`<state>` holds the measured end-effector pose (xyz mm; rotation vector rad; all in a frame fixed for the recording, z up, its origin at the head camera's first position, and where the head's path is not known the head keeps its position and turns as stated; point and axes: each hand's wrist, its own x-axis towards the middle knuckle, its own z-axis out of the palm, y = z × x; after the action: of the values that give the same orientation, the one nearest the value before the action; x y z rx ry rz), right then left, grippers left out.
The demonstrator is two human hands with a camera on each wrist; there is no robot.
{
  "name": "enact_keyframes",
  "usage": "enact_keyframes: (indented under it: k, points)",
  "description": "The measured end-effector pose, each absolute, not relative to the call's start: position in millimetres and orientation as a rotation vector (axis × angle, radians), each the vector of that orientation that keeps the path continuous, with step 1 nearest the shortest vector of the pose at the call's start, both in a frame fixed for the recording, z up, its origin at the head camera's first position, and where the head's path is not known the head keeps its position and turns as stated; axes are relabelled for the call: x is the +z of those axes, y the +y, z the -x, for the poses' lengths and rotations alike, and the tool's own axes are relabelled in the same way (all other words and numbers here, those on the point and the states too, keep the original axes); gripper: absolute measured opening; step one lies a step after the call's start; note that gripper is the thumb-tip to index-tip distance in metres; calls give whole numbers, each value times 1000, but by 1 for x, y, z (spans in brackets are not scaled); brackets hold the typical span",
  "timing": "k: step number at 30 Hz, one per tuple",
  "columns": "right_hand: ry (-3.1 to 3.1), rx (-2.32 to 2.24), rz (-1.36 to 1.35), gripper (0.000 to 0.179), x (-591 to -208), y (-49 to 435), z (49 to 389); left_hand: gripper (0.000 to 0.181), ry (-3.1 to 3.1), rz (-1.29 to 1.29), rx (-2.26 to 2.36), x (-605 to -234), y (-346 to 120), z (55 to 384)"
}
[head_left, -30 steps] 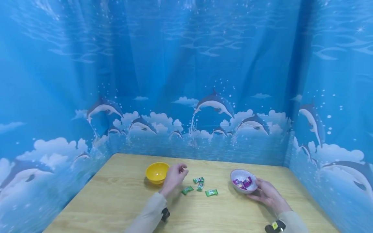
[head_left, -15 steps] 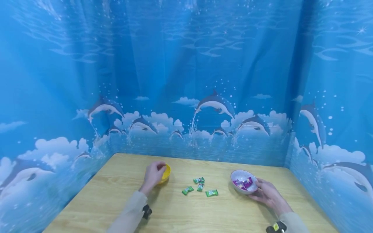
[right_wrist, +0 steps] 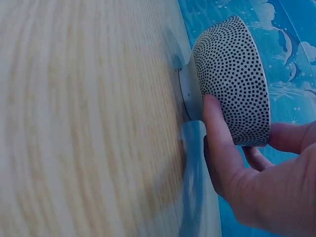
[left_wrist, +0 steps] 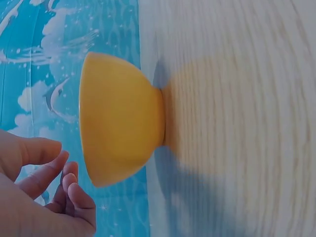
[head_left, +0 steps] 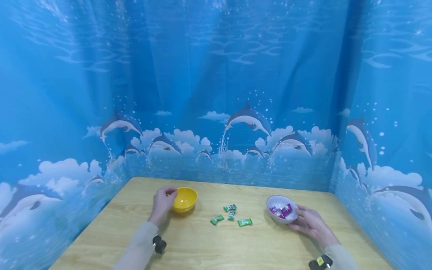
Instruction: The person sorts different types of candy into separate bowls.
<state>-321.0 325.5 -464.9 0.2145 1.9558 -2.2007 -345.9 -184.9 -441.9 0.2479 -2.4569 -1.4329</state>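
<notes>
Glossy yellow bowl [left_wrist: 121, 121] set upright on wooden table [head_left: 216, 247] | left hand [head_left: 162, 203] held just beside it, fingers loosely curled | right of yellow bowl, black-dotted white bowl [right_wrist: 234, 74] gripped by right hand [head_left: 309, 222], wall partly covered; purple-wrapped candies [head_left: 287, 210] inside hard to count

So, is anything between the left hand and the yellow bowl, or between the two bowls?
Nothing visible stands between the left hand and the yellow bowl. Between that bowl and the white bowl, which the right hand holds, four green candies lie on the table.
</notes>
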Motion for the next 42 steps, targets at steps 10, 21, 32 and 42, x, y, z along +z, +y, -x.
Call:
enact_keyframes:
  k: [10,21,32,42]
  points:
    - [2025,-2211,-287,65,-463,331,315,37,-2459,-260,-1505,-447,-200,347]
    - [2190,-2194,-317,59,-455,331,314,47,-2515,-285,-1809,-453,-211,349]
    - [2304,-2145,-261,56,-442,314,310,50,-2505,-307,-1983,-458,-215,352]
    - [2227,-2189,-106,51,-438,281,315,52,-2431,-292,-2062,-460,-217,353]
